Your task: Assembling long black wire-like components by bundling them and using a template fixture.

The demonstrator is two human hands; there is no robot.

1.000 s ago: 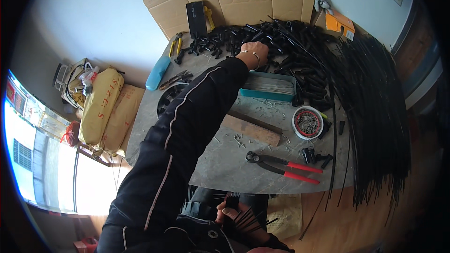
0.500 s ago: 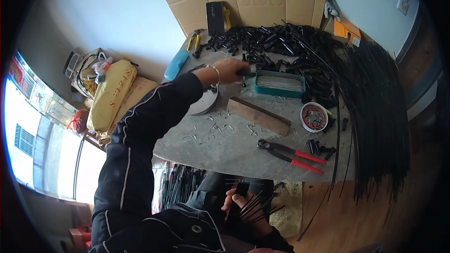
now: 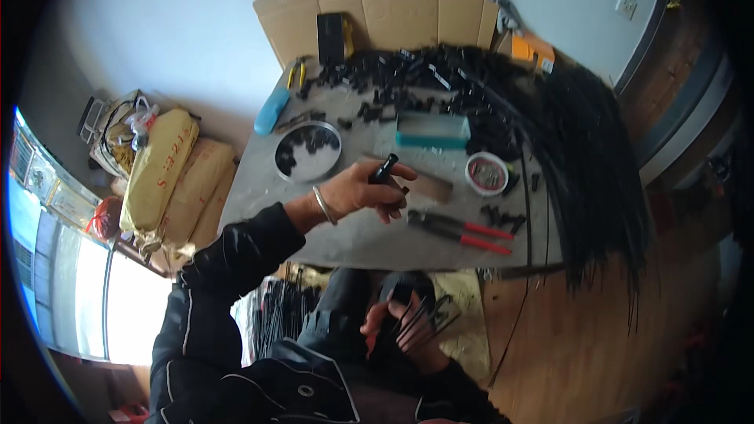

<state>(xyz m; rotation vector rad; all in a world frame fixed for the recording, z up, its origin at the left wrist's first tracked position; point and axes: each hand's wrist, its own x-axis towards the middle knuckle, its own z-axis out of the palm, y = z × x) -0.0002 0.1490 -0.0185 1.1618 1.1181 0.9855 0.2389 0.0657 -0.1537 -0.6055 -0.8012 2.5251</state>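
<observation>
My left hand (image 3: 353, 192) is over the near part of the table, its fingers closed on a small black tube-shaped part (image 3: 386, 168). Below the table edge, above my lap, my right hand (image 3: 408, 334) grips a bunch of thin black rods (image 3: 416, 316), whose ends fan out past the fingers; blur hides their finer detail. Under and beyond the left hand is a wooden block (image 3: 432, 187), partly covered by it. Red-handled pincers (image 3: 463, 232) lie just to its right. A round white dish (image 3: 309, 151) with black pieces stands to its left.
A teal tin (image 3: 432, 141) and a small tub of metal bits (image 3: 487, 174) stand mid-table. Black parts (image 3: 408, 71) heap up before folded cardboard (image 3: 399, 8). Long black rods (image 3: 597, 180) overhang the right edge. Yellow sacks (image 3: 163, 173) sit at left.
My left hand has come back from beside the teal tin toward me, with the black tube-shaped part now visible in it. My right hand still holds the rods low down. The whole view has shifted.
</observation>
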